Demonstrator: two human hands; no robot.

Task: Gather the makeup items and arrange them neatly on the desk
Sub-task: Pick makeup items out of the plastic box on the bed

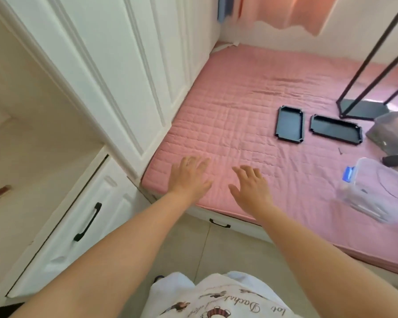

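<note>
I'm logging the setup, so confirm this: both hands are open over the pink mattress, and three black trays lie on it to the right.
One detail is wrong: there are two black trays, not three. The head view shows one tray beside the other tray on the pink mattress. The left hand and right hand are open above it, as stated.

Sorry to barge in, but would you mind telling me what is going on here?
A person stands at a pink bed, both arms stretched over its near corner. The left hand and right hand are open and hold nothing. Two black trays and a clear box lie further right on the bed, untouched.
</note>
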